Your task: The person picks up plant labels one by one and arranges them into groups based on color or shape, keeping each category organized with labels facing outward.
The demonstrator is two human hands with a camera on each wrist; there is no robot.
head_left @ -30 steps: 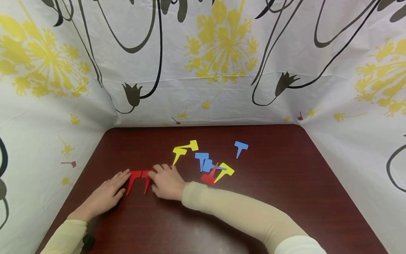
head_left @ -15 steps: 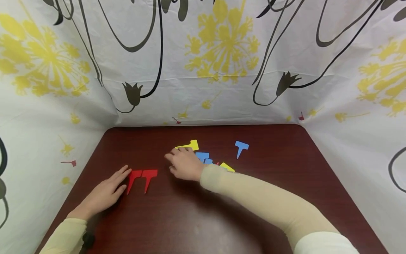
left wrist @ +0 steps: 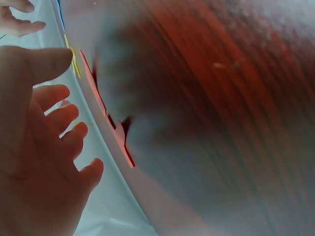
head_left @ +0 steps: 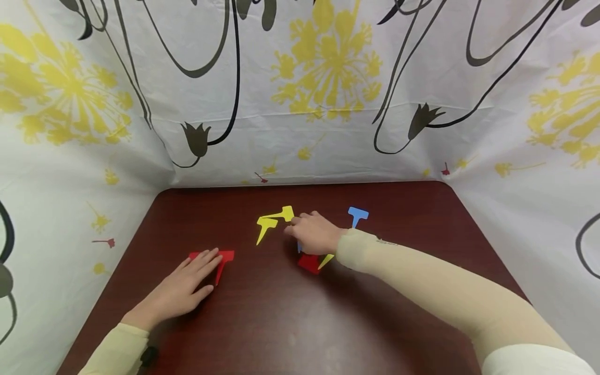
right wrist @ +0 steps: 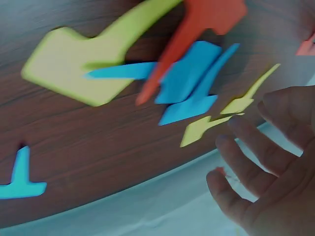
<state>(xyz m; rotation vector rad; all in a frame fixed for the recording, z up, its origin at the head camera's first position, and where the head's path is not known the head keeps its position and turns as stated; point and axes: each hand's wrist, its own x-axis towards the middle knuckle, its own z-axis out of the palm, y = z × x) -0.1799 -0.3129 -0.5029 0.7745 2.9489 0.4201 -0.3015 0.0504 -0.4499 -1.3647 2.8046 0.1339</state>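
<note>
My left hand (head_left: 180, 291) is over two red T-shaped plant labels (head_left: 227, 256) at the table's left. Its fingers lie straight and partly cover them in the head view; the left wrist view shows the red labels (left wrist: 93, 83) beyond the fingers. My right hand (head_left: 315, 233) hovers over a loose pile, its fingers loosely bent and nothing between them. The pile holds a red label (head_left: 308, 263), a yellow label (right wrist: 69, 64) and blue labels (right wrist: 184, 78). In the head view the hand hides most of it.
Two yellow labels (head_left: 266, 224) lie left of the right hand. A single blue label (head_left: 358, 213) is behind the right wrist. Patterned white cloth (head_left: 262, 135) hangs around the back and sides of the dark red-brown table (head_left: 300, 317).
My right hand has left the second red label and moved right, past the yellow labels, to over the pile. My left hand has shifted right, onto the red labels.
</note>
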